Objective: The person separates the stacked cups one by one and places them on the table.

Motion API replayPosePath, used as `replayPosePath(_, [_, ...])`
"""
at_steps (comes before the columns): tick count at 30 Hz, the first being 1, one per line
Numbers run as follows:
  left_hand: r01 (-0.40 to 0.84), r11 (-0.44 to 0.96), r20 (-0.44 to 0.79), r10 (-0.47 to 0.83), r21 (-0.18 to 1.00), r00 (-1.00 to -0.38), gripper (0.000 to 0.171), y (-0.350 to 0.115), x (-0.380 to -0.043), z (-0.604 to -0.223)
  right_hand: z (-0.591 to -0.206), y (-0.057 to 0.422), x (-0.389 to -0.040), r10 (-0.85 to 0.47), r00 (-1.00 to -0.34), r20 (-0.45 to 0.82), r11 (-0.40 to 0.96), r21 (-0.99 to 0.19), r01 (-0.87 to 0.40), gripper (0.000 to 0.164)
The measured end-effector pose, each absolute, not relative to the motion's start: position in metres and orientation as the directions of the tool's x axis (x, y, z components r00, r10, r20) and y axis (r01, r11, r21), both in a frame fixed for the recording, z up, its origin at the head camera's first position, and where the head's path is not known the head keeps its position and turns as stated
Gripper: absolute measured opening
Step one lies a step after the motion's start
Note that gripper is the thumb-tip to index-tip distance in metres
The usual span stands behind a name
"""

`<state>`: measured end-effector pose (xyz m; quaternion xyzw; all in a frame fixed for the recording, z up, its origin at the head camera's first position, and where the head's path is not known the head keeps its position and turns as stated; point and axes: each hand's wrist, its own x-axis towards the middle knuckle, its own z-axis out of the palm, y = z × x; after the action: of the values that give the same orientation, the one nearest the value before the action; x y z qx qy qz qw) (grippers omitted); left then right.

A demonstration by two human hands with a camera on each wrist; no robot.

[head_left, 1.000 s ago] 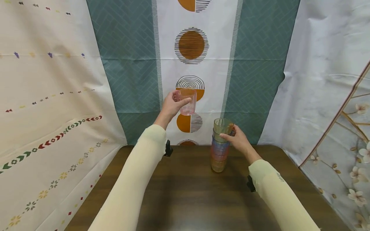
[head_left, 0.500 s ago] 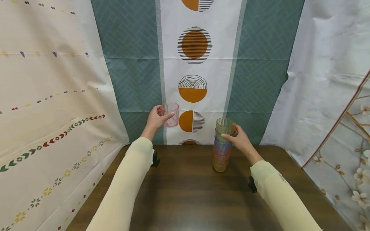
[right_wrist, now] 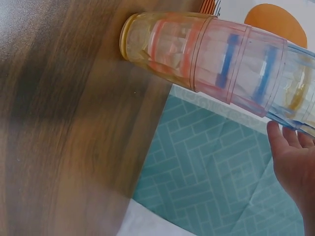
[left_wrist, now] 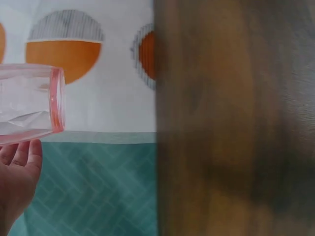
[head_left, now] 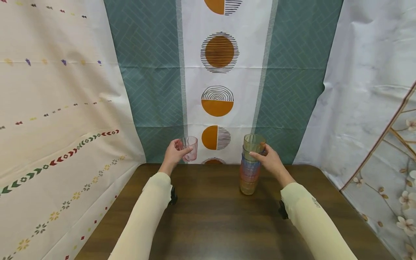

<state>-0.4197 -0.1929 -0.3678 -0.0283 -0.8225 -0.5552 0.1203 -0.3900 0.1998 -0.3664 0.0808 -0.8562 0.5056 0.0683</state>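
Observation:
A clear pink tumbler (head_left: 191,153) is upright in my left hand (head_left: 172,155), thumb on its near side and fingers round its left. It hangs above the table's back edge; in the left wrist view its thick base (left_wrist: 57,100) is apart from the wood. To the right stands a tall stack of nested tumblers (head_left: 250,169), tinted yellow at the top, then blue, pink and amber at the bottom. My right hand (head_left: 271,159) grips the stack near its top. The right wrist view shows the amber bottom tumbler (right_wrist: 140,42); whether it touches the table I cannot tell.
The dark wooden table (head_left: 208,216) spreads below both hands. A green and white patterned cloth (head_left: 149,90) hangs right behind its back edge. Other cloths hang at the left (head_left: 65,144) and right (head_left: 357,90) sides.
My left hand has moved left and down with the pink tumbler, from beside the upper circles to just above the table's back edge. The right hand and stack stay nearly still.

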Motion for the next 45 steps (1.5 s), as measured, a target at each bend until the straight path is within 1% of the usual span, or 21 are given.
replayPosePath(4, [0.15,0.39,0.204,-0.101,0.908,-0.974,0.087,-0.195,-0.421,-0.392,-0.366,0.2,-0.388,-0.07,-0.979,0.19,0.462,-0.864,-0.2,0.09])
replayPosePath(9, [0.117,0.365,0.173,-0.126,0.924,-0.977,0.087,-0.199,-0.419,-0.418,-0.366,0.2,-0.387,-0.07,-0.98,0.185,0.451,-0.87,-0.197,0.09])
replayPosePath(17, [0.084,0.347,0.139,-0.136,0.934,-0.981,0.087,-0.202,-0.414,-0.447,-0.367,0.2,-0.39,-0.08,-0.98,0.183,0.453,-0.869,-0.199,0.09])
replayPosePath(27, [0.072,0.35,0.126,-0.133,0.934,-0.983,0.085,-0.207,-0.408,-0.469,-0.368,0.202,-0.39,-0.091,-0.977,0.192,0.44,-0.872,-0.212,0.091])
replayPosePath(38, [0.016,0.346,0.068,-0.139,0.938,-0.988,0.082,-0.208,-0.4,-0.493,-0.369,0.2,-0.388,-0.094,-0.976,0.196,0.451,-0.865,-0.217,0.087])
replayPosePath(41, [0.013,0.347,0.062,-0.131,0.938,-0.989,0.081,-0.207,-0.4,-0.498,-0.369,0.201,-0.388,-0.093,-0.975,0.202,0.453,-0.863,-0.222,0.087])
replayPosePath(45, [0.041,0.363,0.087,-0.112,0.931,-0.99,0.083,-0.208,-0.402,-0.499,-0.37,0.201,-0.39,-0.087,-0.974,0.211,0.444,-0.867,-0.227,0.086])
